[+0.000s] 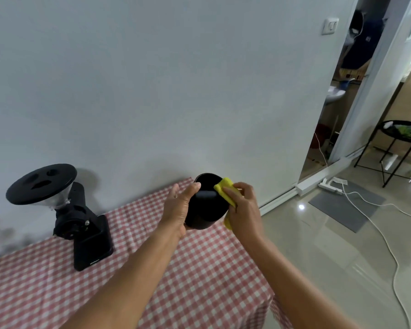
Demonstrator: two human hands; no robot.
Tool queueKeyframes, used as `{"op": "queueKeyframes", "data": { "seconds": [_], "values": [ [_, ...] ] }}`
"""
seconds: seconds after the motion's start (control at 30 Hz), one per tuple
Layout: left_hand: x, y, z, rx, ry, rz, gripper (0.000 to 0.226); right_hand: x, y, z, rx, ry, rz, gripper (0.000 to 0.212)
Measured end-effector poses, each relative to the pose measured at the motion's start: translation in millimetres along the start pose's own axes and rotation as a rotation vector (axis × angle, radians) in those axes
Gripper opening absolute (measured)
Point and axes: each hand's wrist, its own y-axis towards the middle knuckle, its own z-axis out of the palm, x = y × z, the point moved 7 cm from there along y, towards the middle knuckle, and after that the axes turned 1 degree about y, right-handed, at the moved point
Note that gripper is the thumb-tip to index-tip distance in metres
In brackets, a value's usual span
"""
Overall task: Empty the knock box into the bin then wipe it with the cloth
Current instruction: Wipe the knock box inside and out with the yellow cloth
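Note:
The black cylindrical knock box (pixel 205 210) is held up above the far right corner of the checked table (pixel 199 269), tilted with its open mouth facing away and up. My left hand (pixel 179 207) grips its left side, thumb up near the rim. My right hand (pixel 242 207) holds a yellow cloth (pixel 224 186) folded over the box's right rim, part of the cloth reaching inside and part hanging down the outer wall. No bin is in view.
A black coffee grinder (pixel 76 222) with a wide round lid stands on the table at the left near the wall. To the right are a tiled floor, a grey mat (pixel 347 205), a white cable with power strip (pixel 330 185), and a black side table (pixel 401 138).

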Motion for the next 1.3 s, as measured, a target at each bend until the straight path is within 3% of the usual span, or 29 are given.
{"op": "queueKeyframes", "data": {
  "seconds": [0.17,0.33,0.43,0.53,0.63,0.73,0.83,0.9,1.13,1.27,1.3],
  "values": [
    [17.5,-4.8,8.4,-0.126,-0.145,0.017,0.116,4.3,-14.9,1.8,-0.149,-0.076,0.017,0.058],
    [12.3,-6.0,12.7,-0.183,-0.261,0.060,0.114,19.4,-39.7,20.2,-0.017,-0.103,0.048,0.055],
    [8.6,-9.9,9.8,-0.172,-0.245,0.080,0.107,21.9,-35.9,20.6,0.085,0.104,0.190,0.039],
    [10.9,-8.8,6.2,-0.107,-0.219,0.090,0.080,22.8,-25.5,13.4,0.201,0.418,0.371,0.025],
    [9.6,-4.6,3.8,0.013,-0.203,0.118,0.069,10.0,-10.1,-16.7,0.036,0.580,0.474,0.025],
    [1.5,-9.4,8.4,0.114,-0.118,0.181,0.083,14.2,7.3,-40.9,-0.098,0.367,0.323,0.022],
    [-5.5,-14.4,15.3,0.170,-0.003,0.269,0.090,34.2,11.4,-32.8,0.040,-0.031,0.143,0.033],
    [-7.1,-15.1,16.2,0.193,0.060,0.304,0.086,39.7,8.6,-26.6,0.093,-0.178,0.127,0.036],
    [-8.5,-10.3,11.1,0.222,0.072,0.315,0.077,53.9,-3.4,-14.7,0.127,-0.153,-0.007,0.046],
    [-3.6,-10.2,10.8,0.203,-0.018,0.267,0.031,67.4,-15.7,-4.9,0.028,-0.005,-0.227,0.042],
    [-1.2,-9.5,10.3,0.201,-0.048,0.252,0.030,67.5,-18.2,-3.4,-0.002,0.024,-0.264,0.044]
  ]
}}
